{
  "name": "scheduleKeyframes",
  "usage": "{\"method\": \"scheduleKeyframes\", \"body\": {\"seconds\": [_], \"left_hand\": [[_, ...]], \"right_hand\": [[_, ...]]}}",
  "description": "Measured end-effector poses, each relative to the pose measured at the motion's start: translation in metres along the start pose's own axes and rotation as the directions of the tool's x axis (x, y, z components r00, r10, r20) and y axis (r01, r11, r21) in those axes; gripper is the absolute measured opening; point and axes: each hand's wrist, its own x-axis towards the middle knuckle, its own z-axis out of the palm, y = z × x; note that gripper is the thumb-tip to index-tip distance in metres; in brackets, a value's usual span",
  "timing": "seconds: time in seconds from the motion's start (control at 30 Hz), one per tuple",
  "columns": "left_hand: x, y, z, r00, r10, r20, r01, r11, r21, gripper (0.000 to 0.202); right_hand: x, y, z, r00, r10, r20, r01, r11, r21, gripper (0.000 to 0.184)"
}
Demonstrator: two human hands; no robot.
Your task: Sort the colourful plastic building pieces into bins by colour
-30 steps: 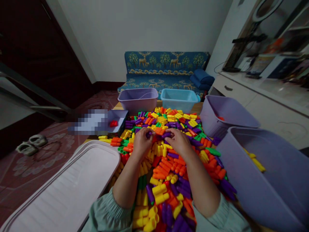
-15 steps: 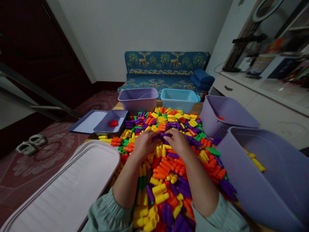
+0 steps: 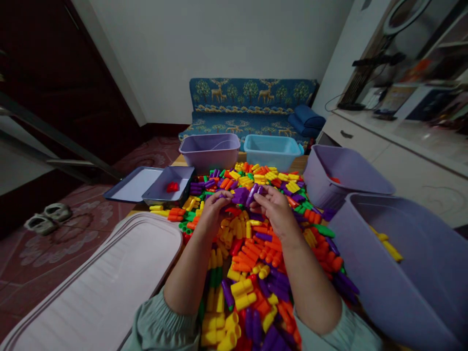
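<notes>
A big heap of plastic peg blocks [image 3: 256,253] in yellow, orange, purple, green and red covers the low table. My left hand [image 3: 214,209] and my right hand [image 3: 274,209] are raised together over the middle of the heap. Both are closed on a bunch of purple blocks [image 3: 245,195] held between them. My forearms reach forward over the near blocks.
A purple bin [image 3: 210,150] and a blue bin [image 3: 272,150] stand at the far edge. Two larger purple bins [image 3: 343,178] [image 3: 405,273] stand at the right, the near one with yellow blocks. A small tray [image 3: 171,187] holds a red piece. A pale lid [image 3: 102,282] lies at the left.
My hands gathered purple blocks from the heap and lifted them a little, moving slightly away from me.
</notes>
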Motion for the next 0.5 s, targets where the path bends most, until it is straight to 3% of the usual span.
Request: {"method": "scheduleKeyframes", "body": {"seconds": [0.13,0.3,0.5], "left_hand": [[-0.003,0.0012,0.0044,0.999,-0.031,0.032,0.032,0.999,-0.037,0.028],[-0.0058,0.0028,0.0076,1.0,0.002,0.009,-0.002,0.997,0.075,0.042],[-0.0066,0.0049,0.0063,0.991,-0.094,0.096,0.091,0.995,0.037,0.058]], "right_hand": [[-0.0044,-0.0017,0.0074,0.999,0.025,0.04,-0.026,1.0,0.016,0.046],[-0.0053,-0.0015,0.0097,0.999,0.015,0.051,-0.013,0.999,-0.038,0.035],[-0.0062,-0.001,0.0123,0.997,0.021,0.076,-0.017,0.999,-0.051,0.033]]}}
